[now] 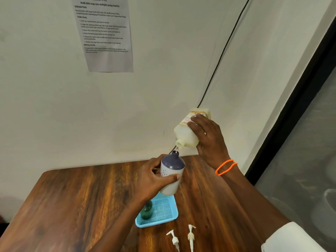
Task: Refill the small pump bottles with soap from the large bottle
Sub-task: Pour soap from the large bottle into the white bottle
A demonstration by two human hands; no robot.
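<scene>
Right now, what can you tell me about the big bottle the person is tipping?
The large soap bottle is pale, see-through plastic with a printed label and no cap. The right hand grips it, tipped neck-down in the air. A thin stream runs from its mouth into the small purple-topped bottle held by the left hand.

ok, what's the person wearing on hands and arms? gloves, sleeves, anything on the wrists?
No gloves: both the left hand and right hand are bare, and both forearms are uncovered. The right wrist carries two thin bright-orange beaded bands. A white sleeve shows at the right upper arm, bottom right of the head view. No sleeve is visible on the left arm.
</scene>
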